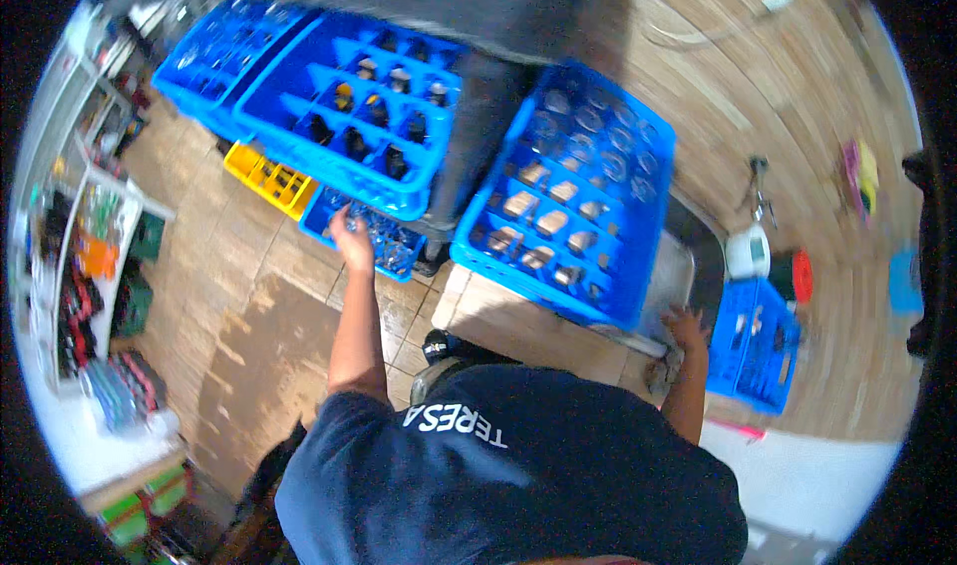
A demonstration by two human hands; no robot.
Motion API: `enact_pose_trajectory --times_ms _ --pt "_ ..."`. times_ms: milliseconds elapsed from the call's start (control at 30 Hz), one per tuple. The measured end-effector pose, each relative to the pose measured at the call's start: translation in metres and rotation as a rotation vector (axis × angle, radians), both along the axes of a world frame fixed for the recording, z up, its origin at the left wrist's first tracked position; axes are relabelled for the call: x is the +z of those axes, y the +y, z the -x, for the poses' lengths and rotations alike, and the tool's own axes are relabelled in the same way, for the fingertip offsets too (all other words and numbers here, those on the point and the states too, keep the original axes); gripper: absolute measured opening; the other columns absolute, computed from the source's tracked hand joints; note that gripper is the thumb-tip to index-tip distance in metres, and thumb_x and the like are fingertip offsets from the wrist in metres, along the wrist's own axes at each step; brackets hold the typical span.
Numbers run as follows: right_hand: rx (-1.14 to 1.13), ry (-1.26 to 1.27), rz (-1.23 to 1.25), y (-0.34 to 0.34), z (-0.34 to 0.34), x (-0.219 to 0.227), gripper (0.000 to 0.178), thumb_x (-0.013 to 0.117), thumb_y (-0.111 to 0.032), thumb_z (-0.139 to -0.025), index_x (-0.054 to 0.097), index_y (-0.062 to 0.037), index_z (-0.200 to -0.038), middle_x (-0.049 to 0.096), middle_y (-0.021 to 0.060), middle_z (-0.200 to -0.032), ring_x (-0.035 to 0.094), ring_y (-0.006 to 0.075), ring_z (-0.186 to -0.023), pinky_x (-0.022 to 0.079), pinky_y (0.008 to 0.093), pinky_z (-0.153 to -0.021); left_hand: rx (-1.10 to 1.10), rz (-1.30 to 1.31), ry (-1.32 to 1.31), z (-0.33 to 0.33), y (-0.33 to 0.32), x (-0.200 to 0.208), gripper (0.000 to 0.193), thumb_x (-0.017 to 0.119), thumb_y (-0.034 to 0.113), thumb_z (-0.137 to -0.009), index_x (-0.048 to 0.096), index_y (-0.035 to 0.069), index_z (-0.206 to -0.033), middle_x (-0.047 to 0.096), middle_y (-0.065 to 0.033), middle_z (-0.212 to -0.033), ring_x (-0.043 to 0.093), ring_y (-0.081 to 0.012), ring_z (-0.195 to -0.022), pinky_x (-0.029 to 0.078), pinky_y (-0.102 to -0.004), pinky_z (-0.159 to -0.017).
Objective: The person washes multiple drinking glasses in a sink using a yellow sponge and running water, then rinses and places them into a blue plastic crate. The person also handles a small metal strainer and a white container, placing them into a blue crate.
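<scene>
My left hand (351, 236) reaches down over a low blue crate (317, 228) of clear glasses. Its fingers are bent together at the crate's far left part, and what they hold is too blurred to make out. On the other side, my right hand (686, 328) has its fingers spread at the edge of a metal sink (680, 278), holding nothing. Between my arms, a large blue divided crate (558, 291) sits tilted in view on the counter. Clear glasses fill its far compartments; the near ones show pale bases or light through them.
Another blue divided crate (334, 178) with dark bottles stands high at left, beside a further blue crate (189, 81). A yellow crate (267, 181) is low beneath them. Right of the sink are a blue basket (738, 351), a white jug (748, 253) and a wall tap (762, 201).
</scene>
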State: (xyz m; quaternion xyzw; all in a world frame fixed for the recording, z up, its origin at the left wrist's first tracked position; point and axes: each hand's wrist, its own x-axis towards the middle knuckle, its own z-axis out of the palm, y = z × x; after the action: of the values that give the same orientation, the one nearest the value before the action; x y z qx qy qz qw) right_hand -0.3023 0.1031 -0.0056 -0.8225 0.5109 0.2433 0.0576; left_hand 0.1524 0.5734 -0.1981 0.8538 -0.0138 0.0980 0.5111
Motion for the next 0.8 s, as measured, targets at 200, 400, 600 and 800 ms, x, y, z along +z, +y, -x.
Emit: enact_pose_trajectory --times_ms 200,400,600,800 --pt "0.069 -0.172 0.203 -0.001 0.055 0.017 0.056 0.063 -0.047 -0.075 0.051 -0.0247 -0.125 0.025 0.0103 -0.145 0.006 0.0369 -0.137 0.001 0.0699 -0.098 -0.100 0.071 -0.556 0.148 -0.088 0.151 0.028 0.057 0.002 -0.080 0.055 0.005 -0.108 0.043 -0.0170 -0.117 0.040 -0.0325 -0.113 0.032 -0.0435 -0.096" --pt "0.221 -0.441 0.414 -0.008 0.130 0.043 0.047 0.064 -0.035 -0.077 0.055 -0.0208 -0.121 0.022 0.0092 -0.147 0.008 0.0370 -0.136 0.001 0.0702 -0.098 -0.659 -0.027 -0.763 0.264 -0.217 0.228 0.031 0.060 0.000 -0.073 0.058 0.012 -0.102 0.047 -0.0156 -0.119 0.042 -0.0292 -0.115 0.022 -0.0511 -0.102" --pt "0.061 -0.638 0.487 -0.043 0.222 0.047 0.059 0.054 -0.035 -0.086 0.034 -0.0147 -0.137 0.022 0.0116 -0.147 0.010 0.0348 -0.137 -0.001 0.0662 -0.101 -1.036 0.097 -0.374 0.399 -0.346 0.228 0.029 0.057 0.002 -0.076 0.057 0.007 -0.104 0.044 -0.0183 -0.123 0.039 -0.0341 -0.119 0.030 -0.0407 -0.101" --pt "-0.349 -0.641 0.596 -0.108 0.314 0.020 0.054 0.042 -0.021 -0.091 0.025 -0.0020 -0.139 0.024 0.0201 -0.144 0.017 0.0376 -0.134 0.009 0.0572 -0.106 -1.445 0.100 -0.005 0.519 -0.436 0.216 0.030 0.056 0.001 -0.077 0.056 0.008 -0.107 0.044 -0.0194 -0.124 0.041 -0.0353 -0.118 0.038 -0.0381 -0.096"
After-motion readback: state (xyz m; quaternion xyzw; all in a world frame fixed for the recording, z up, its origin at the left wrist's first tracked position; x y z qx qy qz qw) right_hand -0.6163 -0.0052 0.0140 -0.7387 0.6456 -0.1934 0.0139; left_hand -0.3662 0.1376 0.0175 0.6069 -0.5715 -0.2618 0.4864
